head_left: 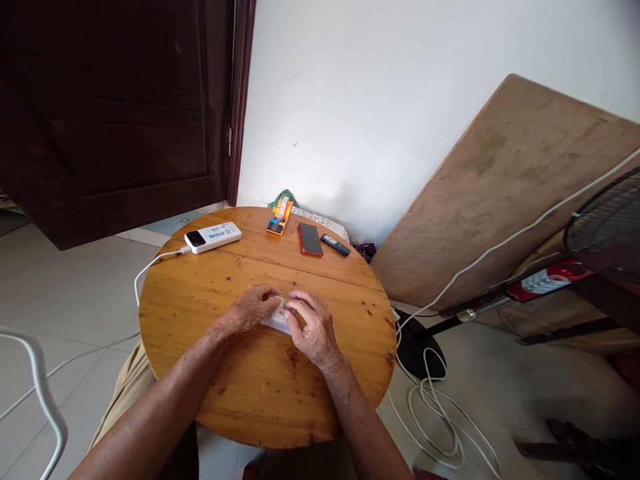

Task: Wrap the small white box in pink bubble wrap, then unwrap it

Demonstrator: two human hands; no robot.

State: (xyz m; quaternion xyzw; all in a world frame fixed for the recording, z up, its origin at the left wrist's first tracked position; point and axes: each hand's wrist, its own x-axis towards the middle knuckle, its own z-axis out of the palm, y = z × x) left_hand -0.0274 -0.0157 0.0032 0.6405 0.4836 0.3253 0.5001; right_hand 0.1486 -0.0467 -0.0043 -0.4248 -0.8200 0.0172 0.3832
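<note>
On the round wooden table [240, 393], my left hand [253, 308] and my right hand [313, 328] rest side by side at the middle. Both have their fingers curled down onto a small white flat thing [277, 321], which looks like folded paper or cloth and is mostly hidden under them. Only its near edge and a bit between the thumbs show.
At the table's far side lie a white power bank [213, 236] with a white cable [145, 270], an orange tape dispenser [280, 217], a red-cased phone [310, 239] and a small dark device [335, 245]. A leaning wooden board [505, 193], a fan [607, 230] and coiled white cord [440, 413] stand right.
</note>
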